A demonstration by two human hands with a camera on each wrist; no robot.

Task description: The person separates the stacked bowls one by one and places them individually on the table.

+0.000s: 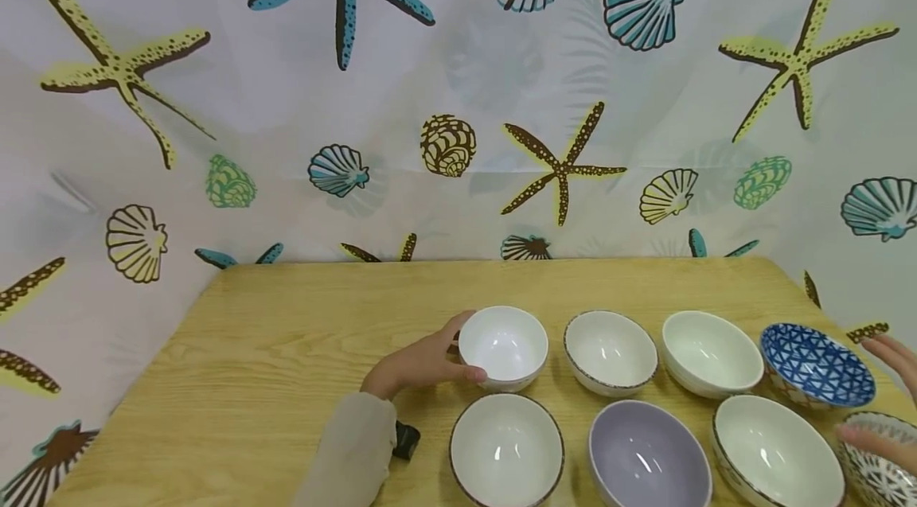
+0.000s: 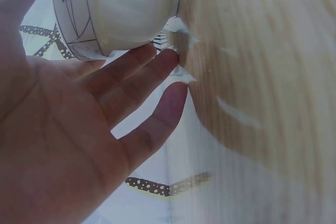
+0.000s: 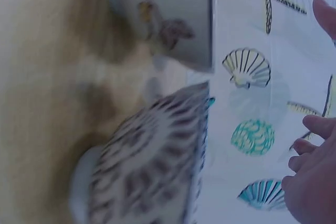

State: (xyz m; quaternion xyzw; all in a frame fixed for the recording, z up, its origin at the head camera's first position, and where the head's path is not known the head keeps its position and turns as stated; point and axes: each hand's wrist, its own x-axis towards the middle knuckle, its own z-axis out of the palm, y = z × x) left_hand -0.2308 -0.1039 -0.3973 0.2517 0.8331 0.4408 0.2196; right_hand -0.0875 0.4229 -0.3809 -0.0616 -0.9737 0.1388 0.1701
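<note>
In the head view a white bowl (image 1: 503,344) stands at the left end of the back row. My left hand (image 1: 428,356) holds its left side, thumb at the front and fingers at the back. The left wrist view shows the bowl's outer wall (image 2: 131,9) with thin dark leaf lines, beside the left fingers (image 2: 126,90). At the right edge my right hand (image 1: 895,360) hovers with fingers spread, thumb over a black-and-white patterned bowl (image 1: 884,463). The right wrist view shows that patterned bowl (image 3: 152,156) apart from the right hand (image 3: 315,182).
Along the back row are a dark-rimmed white bowl (image 1: 610,352), a plain white bowl (image 1: 712,352) and a blue patterned bowl (image 1: 817,365). Nearer are a cream bowl (image 1: 507,451), a lilac bowl (image 1: 648,455) and another white bowl (image 1: 777,451). A printed cloth (image 1: 430,93) hangs behind the wooden table (image 1: 251,380).
</note>
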